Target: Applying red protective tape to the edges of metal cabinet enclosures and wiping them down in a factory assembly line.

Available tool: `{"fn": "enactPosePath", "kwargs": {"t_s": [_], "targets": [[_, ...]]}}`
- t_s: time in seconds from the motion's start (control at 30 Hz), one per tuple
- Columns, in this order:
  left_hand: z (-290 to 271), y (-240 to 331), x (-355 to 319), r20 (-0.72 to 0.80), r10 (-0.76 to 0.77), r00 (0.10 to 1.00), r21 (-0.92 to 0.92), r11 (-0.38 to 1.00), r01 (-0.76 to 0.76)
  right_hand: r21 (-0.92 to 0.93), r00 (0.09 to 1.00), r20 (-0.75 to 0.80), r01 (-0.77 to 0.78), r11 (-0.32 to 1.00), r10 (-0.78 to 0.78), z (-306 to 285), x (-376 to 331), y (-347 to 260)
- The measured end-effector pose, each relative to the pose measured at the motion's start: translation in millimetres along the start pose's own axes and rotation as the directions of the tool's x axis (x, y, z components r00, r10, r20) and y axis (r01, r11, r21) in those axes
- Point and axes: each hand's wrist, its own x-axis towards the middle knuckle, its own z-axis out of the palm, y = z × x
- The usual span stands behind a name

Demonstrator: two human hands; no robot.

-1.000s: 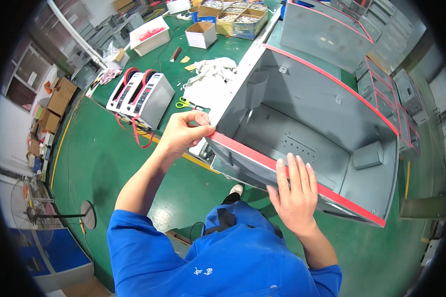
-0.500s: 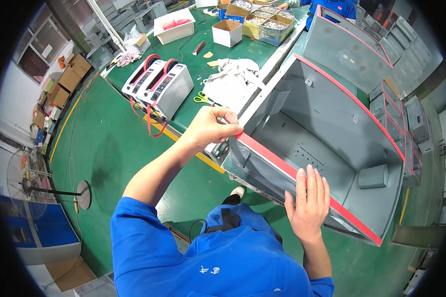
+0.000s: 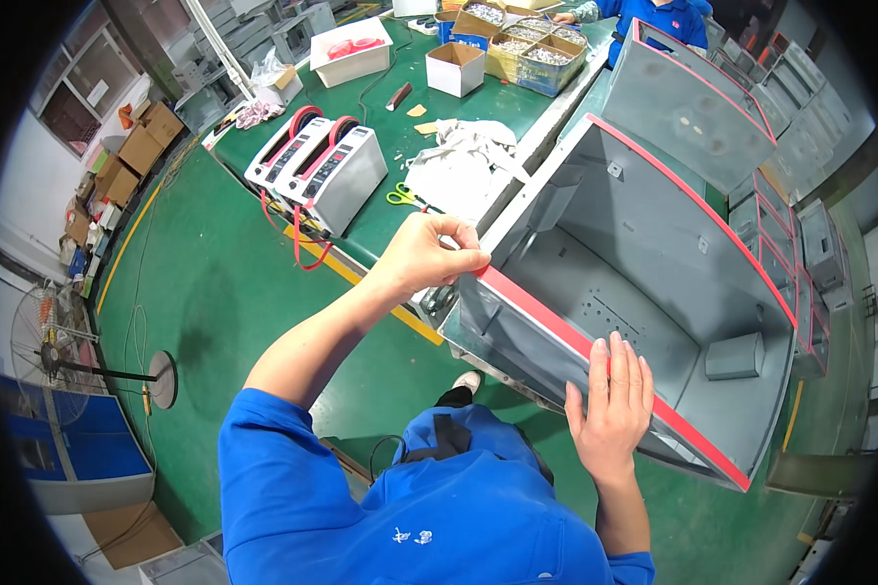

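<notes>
green workshop floor (image 3: 224,292) runs under a green table (image 3: 380,146) in a factory bay; a grey metal enclosure (image 3: 644,292) lies open side up, leaning against the table's edge, with a red strip (image 3: 556,327) along its near rim; the left hand (image 3: 424,255) has its fingers pinched together on the strip's end at the box's corner; the right hand (image 3: 612,405) lies flat on the strip further along, fingers straight and close together, holding nothing; on the table sit two white tape dispensers (image 3: 317,166), green-handled scissors (image 3: 403,198), crumpled white backing paper (image 3: 458,166) and cardboard boxes of small parts (image 3: 522,49); more grey enclosures (image 3: 800,224) stand to the right.
</notes>
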Motion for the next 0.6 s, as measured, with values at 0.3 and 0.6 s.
{"fn": "enactPosePath", "kwargs": {"t_s": [0.3, 0.6], "targets": [[2.1, 0.7, -0.6, -0.034, 0.026, 0.999, 0.096, 0.995, -0.022, -0.013, 1.000, 0.000, 0.005, 1.000, -0.005, 1.7, -0.8, 0.5], [1.4, -4.7, -1.1, -0.012, 0.091, 0.996, 0.154, 0.984, -0.088, -0.020, 0.999, -0.032, -0.007, 1.000, 0.007, 2.9, -0.8, 1.1]]}}
